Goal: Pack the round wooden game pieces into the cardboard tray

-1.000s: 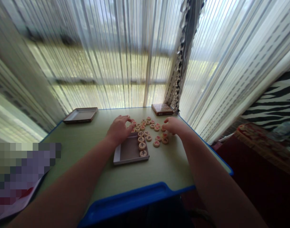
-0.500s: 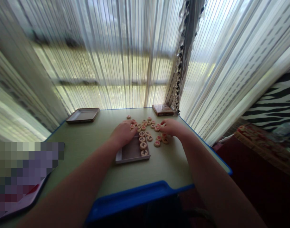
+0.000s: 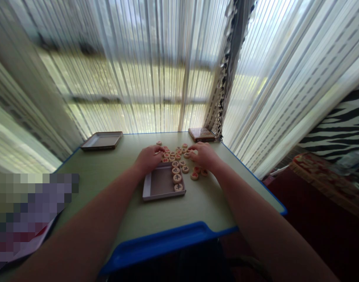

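Several round wooden chess pieces [image 3: 179,152] with red and black characters lie scattered on the green table [image 3: 115,172]. A shallow grey box [image 3: 160,186] sits in front of them, with three pieces [image 3: 177,178] lined along its right side. My left hand [image 3: 148,158] rests at the box's far edge, fingers curled down onto pieces at the pile's left. My right hand [image 3: 203,155] lies over the pile's right part, fingers bent onto the pieces. What either hand grips is hidden.
A flat grey lid [image 3: 101,140] lies at the table's far left, a brown box [image 3: 201,134] at the far right by the curtain [image 3: 167,66]. The table has a blue rim [image 3: 167,243]. A zebra-patterned cloth [image 3: 344,125] hangs at right.
My right hand has slid left and further in over the pieces. My left hand drew back to the box's far edge, then reached a little forward into the pile.
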`<act>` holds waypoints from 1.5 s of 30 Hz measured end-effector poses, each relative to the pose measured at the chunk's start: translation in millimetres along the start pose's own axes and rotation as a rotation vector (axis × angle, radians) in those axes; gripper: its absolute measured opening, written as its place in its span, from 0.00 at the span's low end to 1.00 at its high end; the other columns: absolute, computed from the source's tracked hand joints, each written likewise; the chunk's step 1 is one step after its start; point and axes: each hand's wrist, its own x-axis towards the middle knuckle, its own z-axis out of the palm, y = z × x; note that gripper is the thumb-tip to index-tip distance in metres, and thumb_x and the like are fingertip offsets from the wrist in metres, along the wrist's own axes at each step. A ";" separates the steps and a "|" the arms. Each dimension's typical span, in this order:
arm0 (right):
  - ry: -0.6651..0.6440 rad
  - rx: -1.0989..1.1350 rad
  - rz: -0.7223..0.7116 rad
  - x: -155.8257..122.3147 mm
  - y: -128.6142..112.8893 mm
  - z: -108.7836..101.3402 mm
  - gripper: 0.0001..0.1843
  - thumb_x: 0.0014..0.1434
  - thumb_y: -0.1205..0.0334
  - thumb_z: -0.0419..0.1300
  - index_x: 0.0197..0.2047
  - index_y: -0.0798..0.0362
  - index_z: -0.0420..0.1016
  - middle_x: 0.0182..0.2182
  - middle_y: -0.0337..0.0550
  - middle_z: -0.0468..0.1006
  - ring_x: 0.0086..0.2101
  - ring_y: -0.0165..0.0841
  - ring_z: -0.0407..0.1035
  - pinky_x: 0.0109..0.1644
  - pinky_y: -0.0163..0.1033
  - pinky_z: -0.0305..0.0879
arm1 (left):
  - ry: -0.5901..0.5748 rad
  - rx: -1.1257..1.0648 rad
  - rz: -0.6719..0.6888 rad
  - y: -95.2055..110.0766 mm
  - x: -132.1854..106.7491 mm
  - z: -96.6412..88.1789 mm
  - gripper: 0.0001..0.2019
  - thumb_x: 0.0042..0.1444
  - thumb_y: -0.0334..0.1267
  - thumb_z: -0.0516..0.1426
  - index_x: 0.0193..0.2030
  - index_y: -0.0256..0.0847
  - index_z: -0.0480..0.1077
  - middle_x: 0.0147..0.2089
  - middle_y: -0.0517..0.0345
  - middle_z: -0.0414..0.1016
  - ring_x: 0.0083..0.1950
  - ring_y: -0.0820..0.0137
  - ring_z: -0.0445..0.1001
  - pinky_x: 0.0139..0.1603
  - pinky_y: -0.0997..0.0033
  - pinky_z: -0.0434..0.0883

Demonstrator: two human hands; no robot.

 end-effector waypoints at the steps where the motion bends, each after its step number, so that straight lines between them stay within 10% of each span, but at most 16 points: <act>1: 0.007 0.008 -0.039 0.3 -1.0 1.6 0.15 0.54 0.54 0.53 0.39 0.50 0.76 0.38 0.45 0.75 0.39 0.33 0.66 0.46 0.37 0.55 | 0.010 0.003 -0.003 0.6 -0.4 -1.0 0.14 0.50 0.41 0.50 0.38 0.41 0.74 0.39 0.56 0.77 0.42 0.65 0.74 0.44 0.68 0.69; 15: -0.042 0.091 -0.124 -0.5 -10.9 8.4 0.10 0.49 0.58 0.59 0.34 0.52 0.76 0.32 0.41 0.77 0.37 0.33 0.64 0.42 0.35 0.56 | 0.168 -0.091 0.032 5.1 -3.8 -2.8 0.16 0.50 0.40 0.51 0.45 0.37 0.68 0.41 0.53 0.76 0.40 0.68 0.74 0.43 0.70 0.70; 21: -0.013 0.089 -0.156 -0.7 -11.1 7.9 0.11 0.50 0.60 0.58 0.36 0.53 0.76 0.34 0.43 0.77 0.36 0.32 0.66 0.45 0.36 0.55 | -0.013 -0.013 0.087 11.8 -6.6 -5.1 0.13 0.50 0.42 0.50 0.36 0.41 0.74 0.34 0.57 0.77 0.36 0.68 0.74 0.39 0.71 0.69; 45: -0.081 0.125 -0.186 -1.5 -4.6 -7.0 0.11 0.47 0.66 0.56 0.33 0.51 0.78 0.31 0.42 0.76 0.34 0.32 0.66 0.41 0.35 0.57 | -0.146 0.111 0.280 5.7 0.4 -7.5 0.13 0.45 0.33 0.51 0.29 0.44 0.78 0.36 0.58 0.76 0.39 0.68 0.71 0.48 0.70 0.66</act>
